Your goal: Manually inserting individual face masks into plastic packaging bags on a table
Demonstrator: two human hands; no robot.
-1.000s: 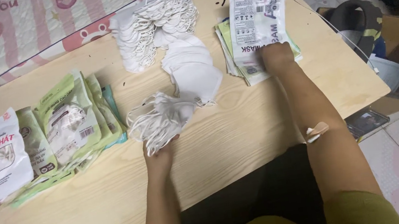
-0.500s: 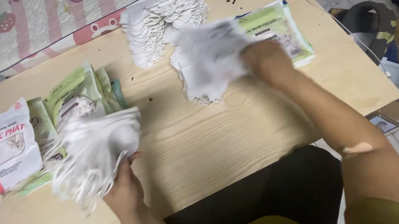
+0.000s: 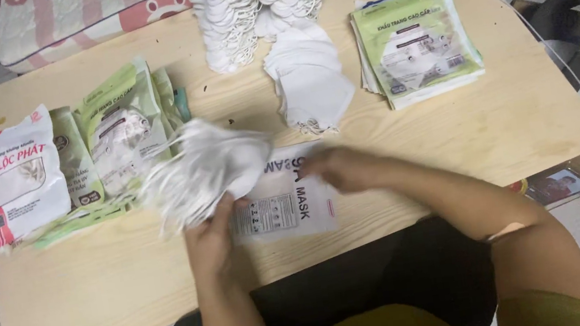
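- The left hand [image 3: 211, 238] is closed around a bunch of white face masks [image 3: 203, 170], holding it just above the wooden table [image 3: 95, 292]; the ear loops hang loose on the bunch's left side.
- The right hand [image 3: 343, 169] lies on the right edge of a flat white mask pouch [image 3: 285, 203]. It is blurred, so I cannot tell whether the fingers pinch the pouch or only press on it.
- The pouch lies flat on the table right in front of the person, between the two hands, with the mask bunch overlapping its upper left corner.
- Behind the pouch sits a small stack of white masks [image 3: 310, 79], and behind that a bigger heap of masks [image 3: 251, 4] at the table's far edge.
- A stack of green pouches [image 3: 416, 44] lies to the right, well apart from the hands.
- To the left are filled green packs [image 3: 120, 131] and a red-and-white pack [image 3: 16, 177], the green ones just beside the mask bunch.
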